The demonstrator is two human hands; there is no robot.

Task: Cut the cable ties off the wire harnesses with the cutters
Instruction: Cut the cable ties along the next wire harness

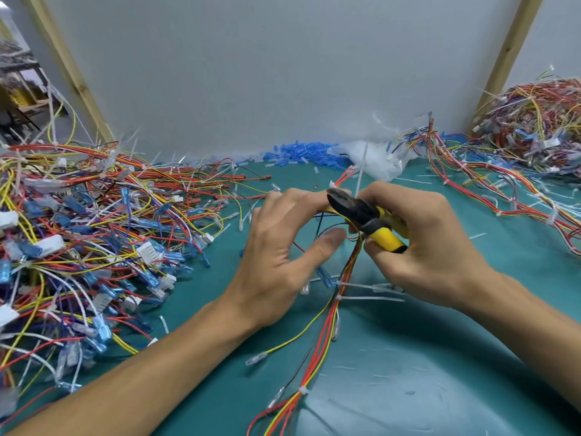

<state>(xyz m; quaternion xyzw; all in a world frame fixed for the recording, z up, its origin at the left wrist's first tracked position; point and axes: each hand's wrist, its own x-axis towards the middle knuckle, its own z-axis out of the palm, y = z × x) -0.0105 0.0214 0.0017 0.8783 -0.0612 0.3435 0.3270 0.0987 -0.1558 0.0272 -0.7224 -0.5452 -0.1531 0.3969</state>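
My right hand grips yellow-and-black cutters, jaws pointing up-left. The jaws sit at a red, orange and yellow wire harness that runs from the table's near edge up between both hands. My left hand holds the harness just left of the jaws, fingers curled over the wires and thumb underneath. A white cable tie tail sticks up right beside the cutter head. Two more white cable ties wrap the harness below my right hand, and another tie sits lower down.
A big tangle of loose wires with blue and white connectors fills the left of the green table. Another harness heap lies at the far right. Blue terminal sleeves and a clear plastic bag sit against the grey back wall.
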